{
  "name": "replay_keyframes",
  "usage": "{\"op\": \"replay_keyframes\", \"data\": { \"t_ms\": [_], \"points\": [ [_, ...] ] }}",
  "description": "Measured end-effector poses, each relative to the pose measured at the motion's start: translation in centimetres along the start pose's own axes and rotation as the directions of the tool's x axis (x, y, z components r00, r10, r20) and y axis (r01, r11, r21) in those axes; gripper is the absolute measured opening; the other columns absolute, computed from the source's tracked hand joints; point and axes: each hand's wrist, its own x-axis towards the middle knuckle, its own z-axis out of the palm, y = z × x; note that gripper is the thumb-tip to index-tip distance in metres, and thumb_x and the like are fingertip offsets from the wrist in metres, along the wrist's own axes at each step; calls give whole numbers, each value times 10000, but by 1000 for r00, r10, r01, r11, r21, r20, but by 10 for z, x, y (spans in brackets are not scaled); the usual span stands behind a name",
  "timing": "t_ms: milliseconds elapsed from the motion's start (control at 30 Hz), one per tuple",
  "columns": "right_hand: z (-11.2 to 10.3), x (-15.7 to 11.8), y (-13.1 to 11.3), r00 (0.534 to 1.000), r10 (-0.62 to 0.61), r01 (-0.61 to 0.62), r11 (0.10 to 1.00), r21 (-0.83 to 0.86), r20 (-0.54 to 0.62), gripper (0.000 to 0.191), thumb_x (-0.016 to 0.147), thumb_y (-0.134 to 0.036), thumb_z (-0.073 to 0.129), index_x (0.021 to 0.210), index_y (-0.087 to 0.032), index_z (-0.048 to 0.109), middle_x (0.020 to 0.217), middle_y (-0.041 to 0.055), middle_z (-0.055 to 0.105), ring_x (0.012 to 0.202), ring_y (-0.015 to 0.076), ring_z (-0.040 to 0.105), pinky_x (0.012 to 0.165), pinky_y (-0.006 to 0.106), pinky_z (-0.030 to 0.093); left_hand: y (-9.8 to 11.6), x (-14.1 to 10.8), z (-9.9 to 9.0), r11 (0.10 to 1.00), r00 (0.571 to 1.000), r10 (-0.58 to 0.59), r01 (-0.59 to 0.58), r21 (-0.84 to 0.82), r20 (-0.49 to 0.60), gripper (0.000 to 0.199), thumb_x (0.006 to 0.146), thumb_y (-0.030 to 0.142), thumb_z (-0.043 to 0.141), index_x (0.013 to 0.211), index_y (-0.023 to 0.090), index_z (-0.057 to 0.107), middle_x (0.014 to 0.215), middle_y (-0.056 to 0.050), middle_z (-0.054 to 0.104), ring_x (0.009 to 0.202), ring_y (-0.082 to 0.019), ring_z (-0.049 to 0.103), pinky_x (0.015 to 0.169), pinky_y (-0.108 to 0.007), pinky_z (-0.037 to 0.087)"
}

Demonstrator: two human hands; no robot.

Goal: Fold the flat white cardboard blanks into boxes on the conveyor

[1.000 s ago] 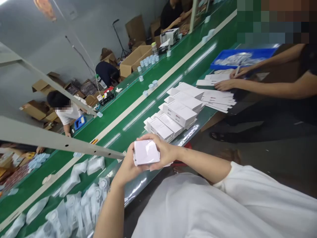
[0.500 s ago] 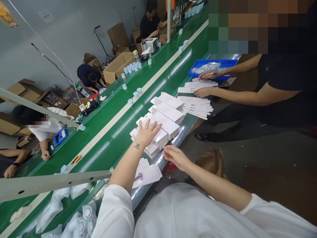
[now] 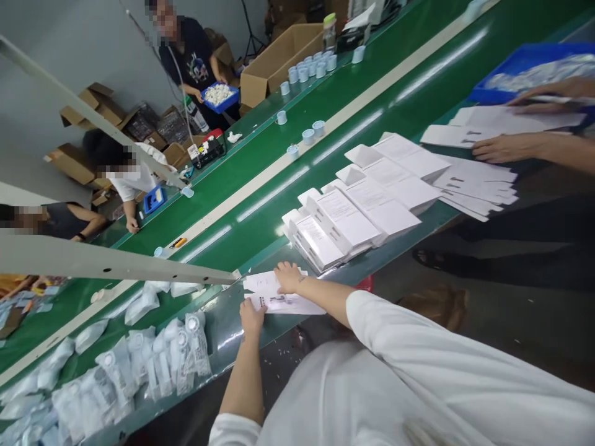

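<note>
Flat white cartons [image 3: 304, 305] with a dark printed picture lie at the edge of the green bench in front of me. My left hand [image 3: 252, 318] is closed on their near left end, thumb on top and fingertips at the edge. On the upper part of the same cartons rests my right hand [image 3: 289, 277], its fingers a little apart and pressed on the white surface. Just beyond it stand stacks of white boxes [image 3: 348, 220] with raised end flaps.
Bagged white parts [image 3: 160, 359] cover the bench at left. A grey metal post [image 3: 153, 271] slants in beside my hands. Cups [image 3: 308, 136] stand along the green conveyor [image 3: 260, 192]. A co-worker's hands [image 3: 511, 147] handle flat cartons near a blue tray [image 3: 493, 83].
My left hand has left the box stacks and come down to the flat cartons. My right hand has moved onto them too. The view has swung left; a person across now stands holding a blue tray.
</note>
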Motion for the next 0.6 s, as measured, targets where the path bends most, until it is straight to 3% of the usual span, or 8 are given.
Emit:
{"op": "replay_keyframes", "data": {
  "t_ms": [100, 200, 333, 433, 533, 600],
  "points": [
    [1, 17, -8, 999, 24, -16, 988, -156, 46, 529, 816, -347, 818, 1239, -104, 613, 1338, 177, 573, 1248, 342, 549, 1049, 541, 465, -12, 5, 14, 998, 999, -39, 37, -42, -33, 533, 671, 169, 773, 1161, 109, 570, 1255, -248, 603, 1295, -405, 551, 1093, -504, 390],
    [-4, 14, -14, 998, -7, 20, 974, -226, 56, 735, 594, -245, 949, 1210, -63, 593, 1334, 253, 533, 1288, 419, 481, 1073, 520, 406, -16, 12, 7, 990, 998, -9, 0, -141, -67, 585, 667, 156, 775, 1209, 115, 560, 1303, -244, 587, 1346, -396, 500, 1133, -524, 340],
    [-22, 0, -25, 988, -87, 113, 973, -201, 130, 520, 672, -296, 894, 1083, -151, 610, 1151, 165, 643, 1082, 333, 604, 868, 364, 462, -19, 14, -17, 935, 988, 74, -115, -334, -135, 545, 730, 231, 750, 1235, 170, 555, 1294, -177, 609, 1317, -324, 524, 1103, -486, 385],
    [-34, -15, -35, 963, -183, 208, 971, -115, 199, 372, 724, -379, 844, 927, -195, 593, 898, 52, 665, 807, 226, 605, 675, 281, 395, -16, 12, -37, 854, 982, 138, -184, -487, -128, 547, 739, 313, 760, 1231, 178, 560, 1086, -96, 672, 1028, -229, 660, 942, -384, 501],
    [-38, -33, -49, 938, -286, 296, 955, -24, 194, 343, 752, -401, 803, 854, -202, 542, 822, 1, 615, 740, 176, 537, 631, 256, 333, -14, 6, -64, 781, 973, 214, -226, -583, -91, 473, 712, 403, 780, 1089, 170, 616, 850, -22, 658, 755, -165, 638, 774, -322, 525],
    [-37, -43, -58, 926, -337, 336, 941, 35, 170, 346, 785, -429, 764, 833, -200, 510, 816, -8, 581, 727, 158, 493, 631, 251, 324, -15, -1, -89, 757, 963, 260, -252, -603, -76, 375, 682, 429, 797, 920, 179, 649, 779, -14, 646, 736, -177, 623, 768, -338, 524]
  ]
}}
